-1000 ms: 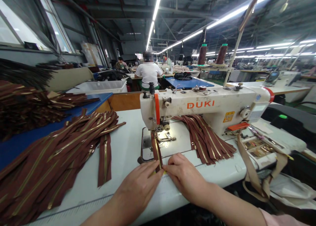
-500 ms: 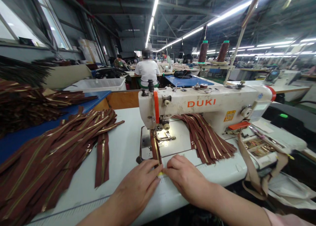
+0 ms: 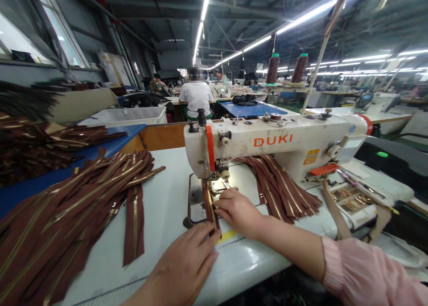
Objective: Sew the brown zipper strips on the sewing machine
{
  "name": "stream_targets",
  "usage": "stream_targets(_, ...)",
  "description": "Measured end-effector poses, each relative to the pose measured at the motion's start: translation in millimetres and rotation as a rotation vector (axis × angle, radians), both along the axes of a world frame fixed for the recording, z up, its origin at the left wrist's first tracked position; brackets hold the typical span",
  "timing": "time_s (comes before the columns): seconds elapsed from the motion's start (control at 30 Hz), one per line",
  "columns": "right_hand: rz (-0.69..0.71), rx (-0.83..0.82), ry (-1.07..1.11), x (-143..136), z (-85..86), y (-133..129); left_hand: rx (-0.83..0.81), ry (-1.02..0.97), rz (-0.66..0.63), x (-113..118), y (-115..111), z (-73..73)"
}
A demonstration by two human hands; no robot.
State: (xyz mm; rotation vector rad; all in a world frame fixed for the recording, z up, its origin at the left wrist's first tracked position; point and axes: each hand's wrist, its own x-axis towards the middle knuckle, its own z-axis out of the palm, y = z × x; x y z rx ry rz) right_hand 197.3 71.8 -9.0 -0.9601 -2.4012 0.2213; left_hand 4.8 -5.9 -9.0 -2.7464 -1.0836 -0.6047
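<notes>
A brown zipper (image 3: 208, 203) with gold teeth runs from under the presser foot of the white sewing machine (image 3: 244, 139) toward me. My left hand (image 3: 187, 257) grips its near end, thumb and fingers closed on the tape. Farther up, close to the needle area, my right hand (image 3: 239, 210) pinches the right edge of the same zipper. A fan of brown zippers (image 3: 281, 185) lies under the machine arm on the right. To the left, a big heap of brown zippers (image 3: 76, 199) covers the table, one strip hanging apart from it.
A tray of small metal parts (image 3: 354, 199) stands at the right of the machine, with a tan strap (image 3: 337, 212) beside it. Two thread cones (image 3: 286, 69) rise behind. A blue surface (image 3: 133, 132) holds more zippers at far left. A person in white (image 3: 196, 95) sits ahead.
My right hand has moved forward along the zipper toward the presser foot. My left hand stays at the near end. The camera view has shifted slightly.
</notes>
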Motion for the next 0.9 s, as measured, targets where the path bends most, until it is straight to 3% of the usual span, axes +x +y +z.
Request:
stream_targets(0.6,0.019,0.141,-0.121,-2,3.6,-7,0.069,-0.007,-0.011,-5,2,-15.4)
stream_targets(0.9,0.064,0.177,-0.193,0,0.5,0,0.022,0.031,0.007,-4,4,-9.0)
